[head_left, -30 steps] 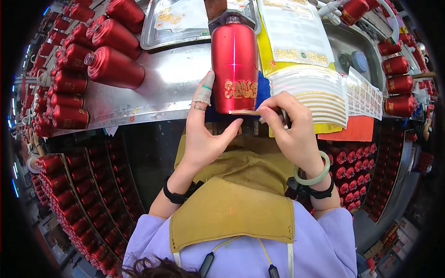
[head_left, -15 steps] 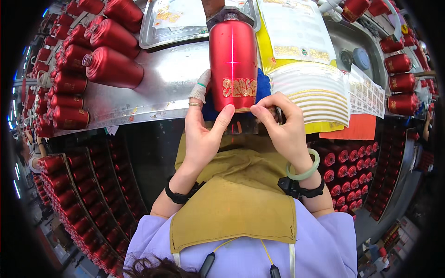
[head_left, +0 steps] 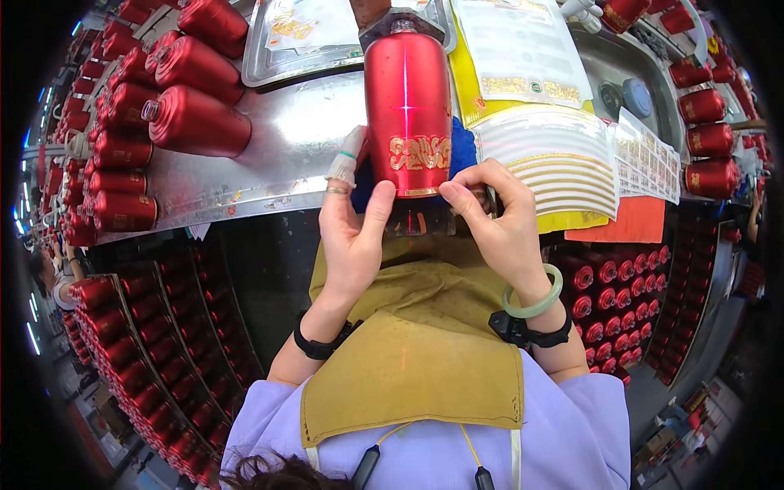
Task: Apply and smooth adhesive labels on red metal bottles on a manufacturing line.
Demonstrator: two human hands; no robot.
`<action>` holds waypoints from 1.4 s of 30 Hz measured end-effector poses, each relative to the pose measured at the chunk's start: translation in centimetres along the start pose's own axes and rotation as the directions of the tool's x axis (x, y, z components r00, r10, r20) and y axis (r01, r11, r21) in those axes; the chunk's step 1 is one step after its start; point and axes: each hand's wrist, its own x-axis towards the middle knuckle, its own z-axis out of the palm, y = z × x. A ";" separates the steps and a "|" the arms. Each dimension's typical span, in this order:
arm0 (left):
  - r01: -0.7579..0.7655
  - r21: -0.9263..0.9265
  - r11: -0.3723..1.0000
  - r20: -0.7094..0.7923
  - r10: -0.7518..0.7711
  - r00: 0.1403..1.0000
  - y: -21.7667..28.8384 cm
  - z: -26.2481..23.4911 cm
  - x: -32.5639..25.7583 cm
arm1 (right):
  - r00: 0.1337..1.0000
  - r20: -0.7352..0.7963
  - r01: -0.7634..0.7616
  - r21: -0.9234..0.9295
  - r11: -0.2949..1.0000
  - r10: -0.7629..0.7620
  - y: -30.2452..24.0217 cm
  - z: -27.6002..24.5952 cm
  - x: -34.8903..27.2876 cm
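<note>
A glossy red bottle (head_left: 407, 90) lies in front of me with its neck pointing away. A gold scroll pattern (head_left: 420, 153) sits on its lower body, and a thin gold strip (head_left: 421, 193) runs along the base edge. My left hand (head_left: 353, 220) is closed on the bottle's left side, thumb on the base edge; a pale, ribbed covering wraps one finger. My right hand (head_left: 500, 208) is closed at the right base corner, thumb against the strip's end, the other fingertips partly hidden. Beneath the bottle shows a blue cloth (head_left: 463, 151).
The bottle's neck meets a metal holder (head_left: 400, 20). White sheets with curved gold strips (head_left: 547, 155) lie right, over a yellow sheet (head_left: 572, 223), beside a sink (head_left: 625, 69). More red bottles (head_left: 200, 121) stand left; a metal tray (head_left: 306, 61) lies behind. Racked bottles (head_left: 616, 298) fill the lower sides.
My left thumb has slid a little left along the base edge, and more of the gold strip shows between my thumbs. The right hand stays nearly in place.
</note>
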 end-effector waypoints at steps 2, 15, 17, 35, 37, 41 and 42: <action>-0.155 0.107 0.982 -0.095 0.165 0.982 -0.9 -0.3 -0.3 | 1.000 0.000 0.005 0.000 1.000 -0.005 0.0 0.0 0.0; -0.651 0.660 0.374 0.356 0.607 0.710 0.1 -0.7 1.1 | 0.997 0.008 0.073 -0.012 0.997 -0.073 0.1 -0.2 0.3; -0.679 0.558 0.478 0.264 0.674 0.690 -1.0 -0.9 1.5 | 0.999 0.020 0.046 -0.010 0.999 -0.046 0.0 -0.4 0.5; -0.637 0.577 0.512 0.194 0.671 0.715 -2.7 -0.3 0.5 | 0.981 0.137 0.151 -0.081 0.985 -0.139 -0.6 -2.7 0.9; -0.452 0.328 0.830 -0.087 0.503 0.860 -3.6 0.1 -0.1 | 0.980 0.148 0.145 -0.084 0.986 -0.132 -0.7 -2.7 0.8; -0.565 0.482 0.670 0.029 0.632 0.774 -4.8 -1.0 -0.1 | 0.984 0.137 0.130 -0.097 0.987 -0.116 -0.2 -2.5 1.0; -0.557 0.531 0.639 0.030 0.642 0.766 -4.3 -0.8 -0.3 | 0.985 0.133 0.127 -0.106 0.986 -0.112 -0.2 -2.6 1.0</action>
